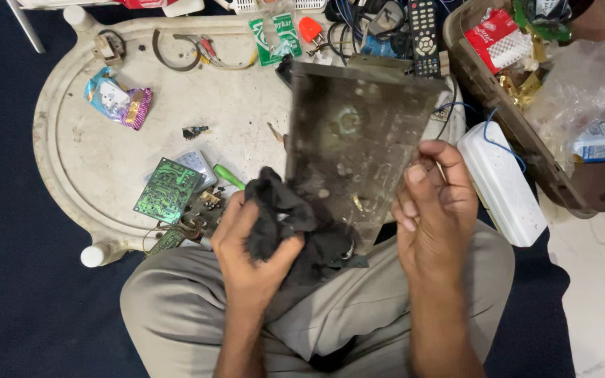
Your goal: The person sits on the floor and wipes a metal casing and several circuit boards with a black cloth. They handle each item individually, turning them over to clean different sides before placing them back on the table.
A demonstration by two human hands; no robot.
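1. Gripping a crumpled black cloth, my left hand has its fingers clamped on the fabric, which presses against the lower left edge of the metal panel.
2. The metal panel, dark, stained and roughly rectangular, stands tilted above my lap, its far edge over the tabletop.
3. My right hand holds the panel's lower right edge, fingers curled shut on the rim and thumb on the near face.
4. A green circuit board lies on the tabletop just left of the cloth, partly over a pale grey casing; smaller board parts and wires lie just below it.
5. A green-handled screwdriver lies between the board and the cloth.
6. A white plastic case rests to the right of my right hand, with a blue wire crossing it.
7. A black remote control lies beyond the panel's far edge.
8. A brown tray of packets stands at the upper right.
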